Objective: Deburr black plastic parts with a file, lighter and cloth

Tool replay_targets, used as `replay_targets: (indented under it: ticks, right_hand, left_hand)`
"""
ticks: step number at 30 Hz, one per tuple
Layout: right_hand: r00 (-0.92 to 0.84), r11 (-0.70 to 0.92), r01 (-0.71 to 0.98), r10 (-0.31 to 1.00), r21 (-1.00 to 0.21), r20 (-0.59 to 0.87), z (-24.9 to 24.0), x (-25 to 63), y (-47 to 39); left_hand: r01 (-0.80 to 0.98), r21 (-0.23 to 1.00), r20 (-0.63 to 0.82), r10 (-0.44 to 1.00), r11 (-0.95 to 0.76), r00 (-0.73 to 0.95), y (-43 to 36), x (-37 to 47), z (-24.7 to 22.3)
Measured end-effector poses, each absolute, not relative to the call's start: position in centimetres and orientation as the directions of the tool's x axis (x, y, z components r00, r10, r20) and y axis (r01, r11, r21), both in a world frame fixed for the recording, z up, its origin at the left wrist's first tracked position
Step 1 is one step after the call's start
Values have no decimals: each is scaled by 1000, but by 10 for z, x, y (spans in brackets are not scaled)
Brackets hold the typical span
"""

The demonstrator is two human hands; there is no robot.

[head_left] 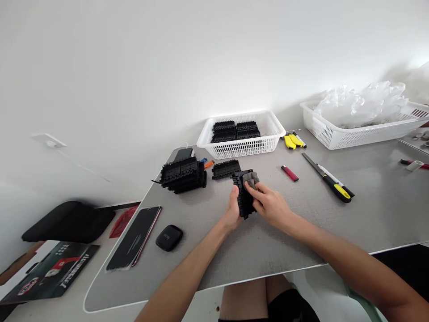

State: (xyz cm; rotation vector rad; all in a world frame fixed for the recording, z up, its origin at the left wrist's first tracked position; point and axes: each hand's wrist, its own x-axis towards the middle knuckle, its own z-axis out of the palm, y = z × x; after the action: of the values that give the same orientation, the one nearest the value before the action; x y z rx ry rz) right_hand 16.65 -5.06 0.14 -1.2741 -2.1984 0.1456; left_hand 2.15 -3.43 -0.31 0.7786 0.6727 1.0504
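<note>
My left hand (233,210) grips a black ridged plastic piece (246,205) by its left edge, tilted up above the table. My right hand (273,206) is closed on a grey-brown cloth (250,180), its fingers pressing the cloth against the upper face of that piece. Just behind lies another black ridged piece (226,169), flat on the table. To the left stands a stack of similar black pieces (182,174). More black pieces (236,130) sit inside a white plastic basket (246,146) against the wall.
On the right lie a black-and-yellow file (328,179), a white pen (330,175), a red lighter (290,173) and a yellow-handled tool (293,141). A second white basket (368,137) holds clear plastic bags. A phone (134,239) and a black case (169,237) lie at left.
</note>
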Motion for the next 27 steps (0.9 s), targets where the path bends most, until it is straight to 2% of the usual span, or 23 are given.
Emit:
replay_targets:
  ticks: [11,16,19,21,24,27]
  right_hand:
    - [-479,594,723,798,-353,365,2,163,-61]
    - [-435,560,666,828,-493,354,7,166,-60]
    - [-322,549,576,834,-606,449,10,171,-58]
    - [-193,546,549,819,-632,540,11,174,-57]
    - [-95,537,604,782,-589,616,9,175,-54]
    - [-132,521,693,770,-497,624,4,174,-50]
  left_hand:
    - [-576,778,-122,959,252,255,-18,5,3]
    - [-555,785,-107,944,273,314,-20,7,3]
    - [-530,810,-72,941,250,332,-21,8,5]
    - [-511,826,-60,939,237,339,-22,7,4]
    - [-465,849,-64,921,252,384,-23,7,-2]
    - [-431,870,-43,906,241,420,-24,9,-11]
